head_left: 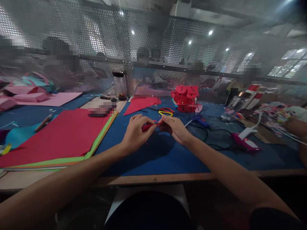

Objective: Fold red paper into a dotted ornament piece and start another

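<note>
Over the blue work surface, my left hand and my right hand meet with fingertips almost touching. Both pinch a small red paper piece, which looks folded or rolled; its exact shape is mostly covered by my fingers. Just beyond the hands lie scissors with red and yellow handles. Behind my left hand rests a cut sheet of red paper. Farther back on the right stands a stack of red paper shapes with black dots.
Red sheets top a pile of coloured paper at left, with a blurred phone-like object on it. A blue glue gun, its black cord and a magenta power strip are at right. Bottles stand farther back; another person's arm is at far right.
</note>
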Demonstrator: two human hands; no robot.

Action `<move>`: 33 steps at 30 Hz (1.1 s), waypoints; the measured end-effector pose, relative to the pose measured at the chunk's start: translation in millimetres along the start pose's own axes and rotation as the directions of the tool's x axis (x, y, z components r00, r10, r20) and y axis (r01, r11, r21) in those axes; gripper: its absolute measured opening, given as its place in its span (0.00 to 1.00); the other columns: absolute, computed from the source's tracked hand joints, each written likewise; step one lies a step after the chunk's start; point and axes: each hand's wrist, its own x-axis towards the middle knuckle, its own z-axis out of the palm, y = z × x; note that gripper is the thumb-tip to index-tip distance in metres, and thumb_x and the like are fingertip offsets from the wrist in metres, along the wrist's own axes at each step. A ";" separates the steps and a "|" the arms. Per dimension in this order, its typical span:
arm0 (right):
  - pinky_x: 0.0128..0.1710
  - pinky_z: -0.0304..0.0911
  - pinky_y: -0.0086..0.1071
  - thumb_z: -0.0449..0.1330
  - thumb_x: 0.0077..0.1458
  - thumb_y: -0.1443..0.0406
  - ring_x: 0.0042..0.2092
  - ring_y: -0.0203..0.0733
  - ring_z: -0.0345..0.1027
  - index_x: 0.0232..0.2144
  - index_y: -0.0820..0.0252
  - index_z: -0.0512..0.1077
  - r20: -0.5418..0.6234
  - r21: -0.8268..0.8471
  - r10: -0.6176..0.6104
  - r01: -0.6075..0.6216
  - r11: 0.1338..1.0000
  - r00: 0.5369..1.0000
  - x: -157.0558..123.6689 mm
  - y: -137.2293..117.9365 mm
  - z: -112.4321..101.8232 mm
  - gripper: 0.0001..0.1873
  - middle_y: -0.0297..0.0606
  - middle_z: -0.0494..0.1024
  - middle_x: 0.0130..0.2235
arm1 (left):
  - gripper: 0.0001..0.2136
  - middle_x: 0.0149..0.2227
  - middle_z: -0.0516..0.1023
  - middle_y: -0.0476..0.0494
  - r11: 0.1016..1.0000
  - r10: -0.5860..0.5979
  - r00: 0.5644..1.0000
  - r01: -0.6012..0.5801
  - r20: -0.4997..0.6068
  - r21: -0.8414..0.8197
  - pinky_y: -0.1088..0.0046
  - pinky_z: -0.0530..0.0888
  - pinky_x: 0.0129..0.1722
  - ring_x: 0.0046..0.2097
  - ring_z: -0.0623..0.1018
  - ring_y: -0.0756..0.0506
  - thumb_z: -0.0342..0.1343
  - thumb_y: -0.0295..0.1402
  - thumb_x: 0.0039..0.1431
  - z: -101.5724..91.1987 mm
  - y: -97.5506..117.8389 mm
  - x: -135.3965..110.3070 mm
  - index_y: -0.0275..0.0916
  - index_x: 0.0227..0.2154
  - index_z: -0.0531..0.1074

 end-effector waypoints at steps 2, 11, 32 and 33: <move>0.38 0.69 0.28 0.67 0.54 0.43 0.34 0.35 0.73 0.30 0.58 0.80 -0.013 0.007 -0.004 0.004 1.000 1.000 0.7 -1.5 -1.6 0.24 0.35 0.80 0.32 | 0.06 0.31 0.79 0.47 1.000 -0.016 1.000 0.016 -0.004 -0.009 0.56 0.67 0.53 0.40 0.76 0.40 0.59 0.39 0.62 -0.7 0.6 -0.1 0.45 0.30 0.76; 0.37 0.68 0.28 0.75 0.46 0.53 0.33 0.33 0.71 0.29 0.57 0.78 -0.007 -0.071 -0.040 0.040 0.997 0.999 -2.0 -5.1 4.1 0.17 0.32 0.79 0.32 | 0.05 0.34 0.81 0.46 0.998 -0.026 1.000 0.026 0.000 -0.057 0.52 0.66 0.56 0.42 0.77 0.39 0.59 0.38 0.62 1.0 -0.4 -0.5 0.45 0.32 0.77; 0.37 0.65 0.29 0.71 0.51 0.49 0.32 0.34 0.70 0.31 0.60 0.76 0.073 -0.154 -0.040 0.051 0.987 0.997 -3.4 -2.6 4.2 0.20 0.32 0.77 0.30 | 0.04 0.32 0.82 0.46 0.976 -0.037 0.999 0.038 0.010 -0.216 0.69 0.72 0.38 0.35 0.79 0.46 0.65 0.33 0.59 -2.7 0.3 -1.7 0.41 0.31 0.81; 0.37 0.65 0.29 0.71 0.51 0.49 0.32 0.34 0.70 0.31 0.60 0.76 0.080 -0.157 -0.036 0.048 0.986 0.996 -3.5 -2.7 4.1 0.21 0.32 0.77 0.30 | 0.04 0.32 0.81 0.47 0.976 -0.031 0.999 0.032 0.008 -0.217 0.70 0.72 0.37 0.35 0.79 0.46 0.65 0.33 0.60 -2.7 0.1 -1.8 0.40 0.31 0.81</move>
